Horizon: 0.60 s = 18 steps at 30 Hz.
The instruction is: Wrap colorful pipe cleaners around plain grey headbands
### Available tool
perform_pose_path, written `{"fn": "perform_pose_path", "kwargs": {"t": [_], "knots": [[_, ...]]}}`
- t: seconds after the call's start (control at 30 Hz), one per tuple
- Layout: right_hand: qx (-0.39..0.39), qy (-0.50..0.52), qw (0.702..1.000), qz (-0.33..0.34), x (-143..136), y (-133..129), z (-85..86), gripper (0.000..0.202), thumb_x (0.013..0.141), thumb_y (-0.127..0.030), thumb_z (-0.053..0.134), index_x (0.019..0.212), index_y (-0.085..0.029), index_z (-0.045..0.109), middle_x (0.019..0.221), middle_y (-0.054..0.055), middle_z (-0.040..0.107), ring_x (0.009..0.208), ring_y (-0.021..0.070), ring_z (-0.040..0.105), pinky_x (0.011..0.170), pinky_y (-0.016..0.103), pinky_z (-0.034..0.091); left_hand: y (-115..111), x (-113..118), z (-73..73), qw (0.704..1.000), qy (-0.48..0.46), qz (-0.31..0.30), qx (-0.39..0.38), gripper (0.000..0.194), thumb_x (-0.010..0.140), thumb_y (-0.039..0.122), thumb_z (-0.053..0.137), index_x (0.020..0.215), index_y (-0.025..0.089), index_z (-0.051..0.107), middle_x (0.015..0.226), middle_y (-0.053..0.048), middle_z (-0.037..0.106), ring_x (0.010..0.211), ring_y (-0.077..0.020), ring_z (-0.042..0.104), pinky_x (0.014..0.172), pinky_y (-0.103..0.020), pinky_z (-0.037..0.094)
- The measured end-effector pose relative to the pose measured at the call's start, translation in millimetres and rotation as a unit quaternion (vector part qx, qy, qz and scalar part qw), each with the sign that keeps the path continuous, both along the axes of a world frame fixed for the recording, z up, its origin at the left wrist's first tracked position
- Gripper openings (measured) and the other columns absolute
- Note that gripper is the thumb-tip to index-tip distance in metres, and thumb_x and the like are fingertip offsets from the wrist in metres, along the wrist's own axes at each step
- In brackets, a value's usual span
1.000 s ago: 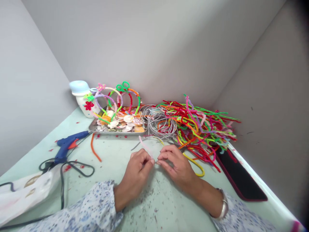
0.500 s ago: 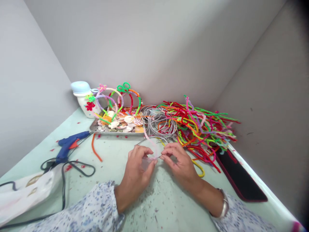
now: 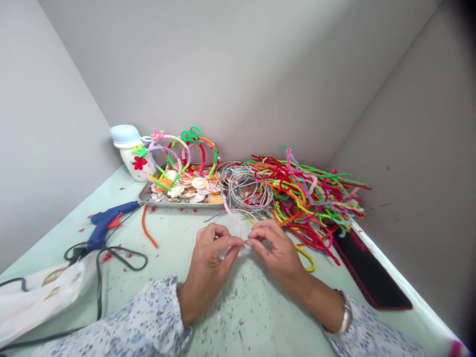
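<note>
A pale pink pipe cleaner [image 3: 233, 216] rises in a curve from between my fingertips, its upper end near the coil of grey wire [image 3: 247, 191]. My left hand [image 3: 211, 263] is closed, thumb and forefinger pinching the pipe cleaner's lower part, which the fingers mostly hide. Close against it, my right hand [image 3: 277, 255] is pinched shut, fingertips nearly meeting the left ones. What sits between the right fingertips is too small to make out clearly. Behind the hands, a metal tray [image 3: 178, 204] holds seashells [image 3: 199, 183] and several pipe-cleaner-wrapped headbands [image 3: 213, 148].
Colourful pipe cleaners [image 3: 308, 193] are heaped at the right, partly over a black case [image 3: 375, 277]. On the left lie a blue glue gun [image 3: 100, 230] with its cord, a white cloth or bag [image 3: 63, 292] and an orange pipe cleaner [image 3: 146, 228]. A lidded white bottle [image 3: 130, 158] stands behind.
My left forefinger has stretched forward to the right fingertips, covering the pink wrapped part that showed before. The right hand has barely moved.
</note>
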State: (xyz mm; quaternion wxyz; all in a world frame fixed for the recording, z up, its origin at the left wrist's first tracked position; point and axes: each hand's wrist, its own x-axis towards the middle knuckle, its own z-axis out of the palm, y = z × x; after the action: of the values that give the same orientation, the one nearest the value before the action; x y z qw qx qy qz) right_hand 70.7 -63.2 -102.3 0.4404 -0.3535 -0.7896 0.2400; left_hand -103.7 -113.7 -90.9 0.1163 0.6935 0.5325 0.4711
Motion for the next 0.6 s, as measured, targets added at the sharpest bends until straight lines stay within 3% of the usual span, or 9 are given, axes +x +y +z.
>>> {"fn": "perform_pose_path", "kwargs": {"t": [0.6], "knots": [[-0.002, -0.004, 1.0, 0.008, -0.4, 0.0, 0.9, 0.004, 0.087, -0.02, 0.06, 0.089, -0.022, 0.064, 0.095, 0.004, 0.056, 0.087, 0.0161, 0.058, 0.076, 0.028, 0.048, 2.3, -2.2, -3.2, 1.0, 0.017, 0.02, 0.015, 0.017, 0.078, 0.015, 0.069, 0.092, 0.025, 0.072, 0.085, -0.002, 0.057, 0.085, -0.0187, 0.055, 0.076, -0.033, 0.045]]}}
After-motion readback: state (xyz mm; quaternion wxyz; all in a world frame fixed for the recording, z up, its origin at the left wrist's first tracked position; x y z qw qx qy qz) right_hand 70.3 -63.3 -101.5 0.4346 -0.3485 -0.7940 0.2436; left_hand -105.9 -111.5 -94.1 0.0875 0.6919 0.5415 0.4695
